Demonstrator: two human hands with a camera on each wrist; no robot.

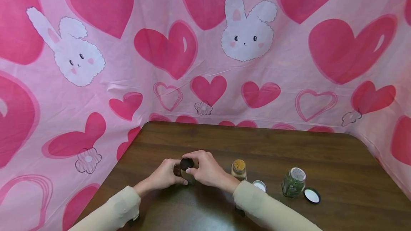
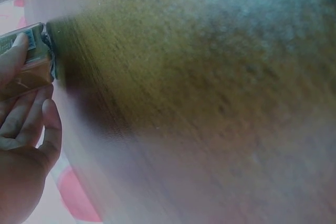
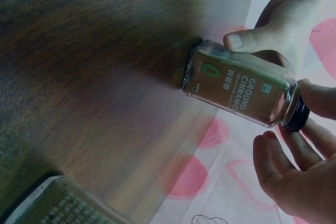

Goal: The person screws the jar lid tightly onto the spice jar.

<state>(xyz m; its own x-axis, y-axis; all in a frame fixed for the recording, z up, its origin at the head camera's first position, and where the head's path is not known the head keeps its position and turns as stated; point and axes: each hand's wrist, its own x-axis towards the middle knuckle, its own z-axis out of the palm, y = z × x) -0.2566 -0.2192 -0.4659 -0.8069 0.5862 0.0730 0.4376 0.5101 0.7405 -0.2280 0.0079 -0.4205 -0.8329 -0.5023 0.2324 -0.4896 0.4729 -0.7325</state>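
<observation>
A glass jar labelled ground cinnamon (image 3: 231, 85), full of brown powder, stands upright on the table between both hands. My left hand (image 1: 164, 174) grips the lower part of its body, thumb on one side and fingers on the other. In the left wrist view, that hand's thumb lies over the jar's label. At the top, my right hand (image 1: 208, 171) pinches the black cap (image 3: 298, 116) between thumb and fingers. The cap sits on the jar's neck.
Right of my hands stands an uncapped jar of yellowish powder (image 1: 239, 169), with an upturned lid (image 1: 259, 185) beside it. Farther right, a jar of green flakes (image 1: 293, 183) has another upturned lid (image 1: 312, 195) close by. Heart-patterned cloth (image 1: 205, 67) hangs behind the wooden table (image 1: 257, 142).
</observation>
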